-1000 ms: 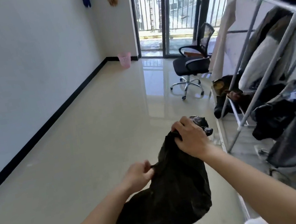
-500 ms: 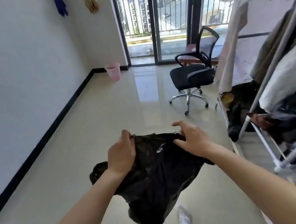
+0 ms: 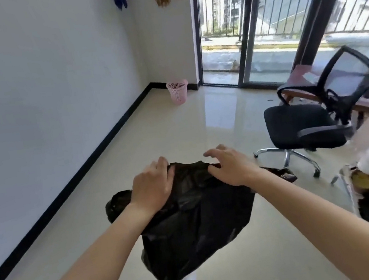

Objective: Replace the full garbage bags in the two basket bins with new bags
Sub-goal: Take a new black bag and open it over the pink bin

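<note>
A black thin-plastic garbage bag (image 3: 200,234) hangs in the air from both hands, limp and flat, so it looks like a fresh one. Its top edge runs crosswise from one hand to the other, and the body drapes down and back below the fingers, towards the person.

The left hand (image 3: 152,188) has its fingers curled over that top edge, clamped on the film. The right hand (image 3: 230,169) lies on the edge just beside it with its fingers (image 3: 214,152) arched and apart. The thumb rests on the plastic, but I cannot tell whether it actually pinches the bag.

The pink perforated plastic basket bin (image 3: 177,91) stands upright well beyond the fingertips, straight ahead and roughly between the two hands, in the far corner of the glossy cream tiled floor (image 3: 178,136). It shows no liner. Neither hand is clearly nearer to it.

A black mesh-backed office chair (image 3: 302,126) stands off to the right of the right fingers, clear of a straight path to the bin. The likely job in hand is parting the bag's mouth while closing the long gap to the bin.
</note>
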Action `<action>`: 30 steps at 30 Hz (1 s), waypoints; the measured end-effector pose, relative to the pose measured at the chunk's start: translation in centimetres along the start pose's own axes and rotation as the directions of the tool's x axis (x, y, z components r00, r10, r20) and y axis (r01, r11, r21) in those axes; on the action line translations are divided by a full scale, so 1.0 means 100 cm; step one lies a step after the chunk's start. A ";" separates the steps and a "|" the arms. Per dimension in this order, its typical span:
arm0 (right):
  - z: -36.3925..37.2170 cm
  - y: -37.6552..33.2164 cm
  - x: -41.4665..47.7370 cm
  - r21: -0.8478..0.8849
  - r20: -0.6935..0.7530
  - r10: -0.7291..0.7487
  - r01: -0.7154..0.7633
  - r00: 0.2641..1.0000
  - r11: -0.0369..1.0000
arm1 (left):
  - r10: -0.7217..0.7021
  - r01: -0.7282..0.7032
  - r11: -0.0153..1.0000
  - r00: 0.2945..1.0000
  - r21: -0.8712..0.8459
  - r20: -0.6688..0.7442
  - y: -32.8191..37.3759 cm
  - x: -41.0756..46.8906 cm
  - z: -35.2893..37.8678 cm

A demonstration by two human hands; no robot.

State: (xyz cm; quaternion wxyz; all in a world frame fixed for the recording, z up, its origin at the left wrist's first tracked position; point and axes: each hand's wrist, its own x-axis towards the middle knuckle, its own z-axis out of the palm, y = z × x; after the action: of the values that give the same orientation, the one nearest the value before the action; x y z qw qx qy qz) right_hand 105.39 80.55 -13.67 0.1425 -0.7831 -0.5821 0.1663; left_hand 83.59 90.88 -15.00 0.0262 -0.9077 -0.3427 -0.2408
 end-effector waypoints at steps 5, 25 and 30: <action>0.013 0.017 0.164 -0.162 0.108 0.036 -0.018 0.993 0.987 | -0.021 0.020 0.998 1.000 -0.053 -0.016 -0.086 0.116 0.074; -0.083 0.213 0.679 -0.339 0.110 0.275 -0.224 0.955 0.914 | -0.041 -0.236 0.889 0.811 0.391 0.583 -0.279 0.631 0.349; -0.142 0.230 0.832 -0.248 -0.024 0.338 -0.333 0.941 0.910 | -0.225 -0.012 0.906 0.833 0.423 0.506 -0.334 0.778 0.371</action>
State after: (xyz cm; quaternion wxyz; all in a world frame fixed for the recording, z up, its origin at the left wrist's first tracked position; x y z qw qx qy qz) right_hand 153.57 153.41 -18.31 0.0069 -0.8813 -0.4566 0.1219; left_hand 128.45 171.67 -16.27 0.1034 -0.8912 -0.4296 0.1028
